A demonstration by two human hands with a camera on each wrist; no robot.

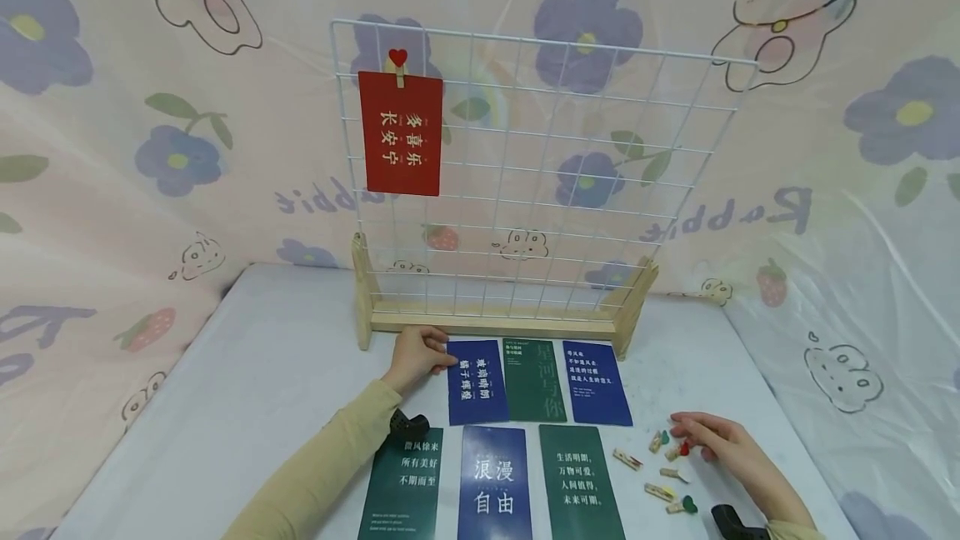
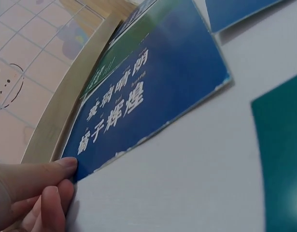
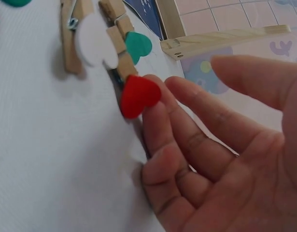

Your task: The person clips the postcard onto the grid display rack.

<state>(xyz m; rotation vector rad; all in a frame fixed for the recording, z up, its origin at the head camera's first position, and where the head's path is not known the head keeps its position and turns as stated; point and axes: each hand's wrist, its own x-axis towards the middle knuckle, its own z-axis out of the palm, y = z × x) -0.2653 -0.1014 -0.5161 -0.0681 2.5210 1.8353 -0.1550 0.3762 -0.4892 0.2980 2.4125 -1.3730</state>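
Observation:
My left hand pinches the top left corner of a blue card with white characters, which lies on the table. In the left wrist view the thumb presses on that corner and the curled fingers are partly hidden below it. On the right side, my right hand is by a small wooden clothespin with a red heart. Its fingertips touch the heart, while the thumb stands well apart. Around it lie several other clothespins, among them one with a green heart and one with a white heart.
A white wire grid on a wooden stand rises behind the cards. A red card hangs on it from a red-heart clothespin. Several more blue and green cards lie in two rows on the white table.

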